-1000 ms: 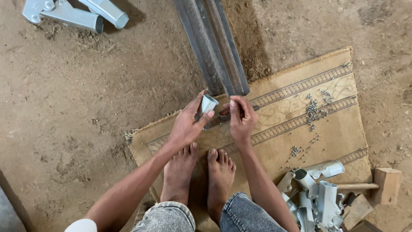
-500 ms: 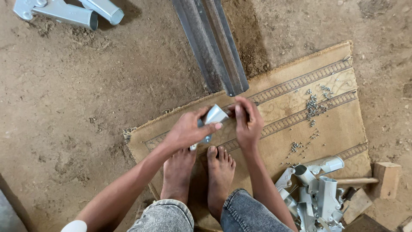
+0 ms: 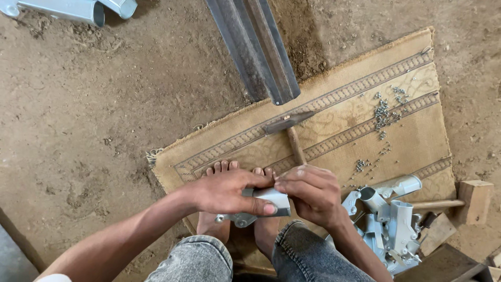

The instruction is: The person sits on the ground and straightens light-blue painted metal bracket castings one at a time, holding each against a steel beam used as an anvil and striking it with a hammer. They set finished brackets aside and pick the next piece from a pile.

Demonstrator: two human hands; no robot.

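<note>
Packed brown dirt floor (image 3: 104, 120), kinda rough and crumbly, a worn tan woven mat (image 3: 407, 141) with patterned border stripes spread across it, soft even daylight, no harsh shadows

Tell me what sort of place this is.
Probably a small, informal metalwork workshop with a bare dirt floor. A person squats on a woven mat, both hands on a grey metal fitting, beside a hammer, scattered small fasteners and a pile of similar fittings.
</note>
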